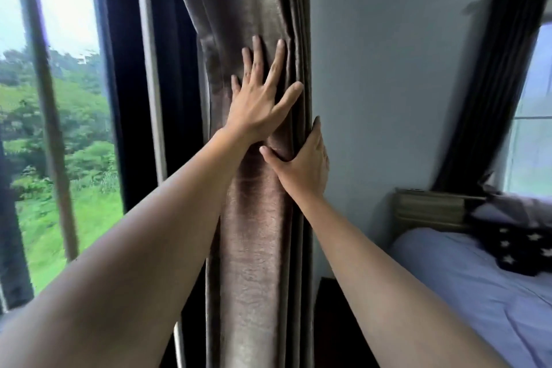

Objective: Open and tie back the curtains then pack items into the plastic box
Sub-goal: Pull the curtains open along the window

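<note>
Fingers [257, 60] flat on gathered curtain [254, 248]

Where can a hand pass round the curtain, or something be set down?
Pass: beside the bare wall, right of the curtain. Set down: bare bed nearer than the starred pillow. Crowded: mid-curtain, under left hand and right hand.

Curtain [254, 233]: brown cloth w/ velvety sheen; bedsheet [478, 287]: matt lilac cloth; wall [388, 69]: smooth matt.

The gathered velvety curtain [254, 218] under my hands is a shiny taupe-brown with darker folds. My bed's sheet [478, 287] is pale lilac, and the cushion [519, 251] on it is black with white stars. The second window's curtain [493, 84] is dark brown, almost black.
</note>
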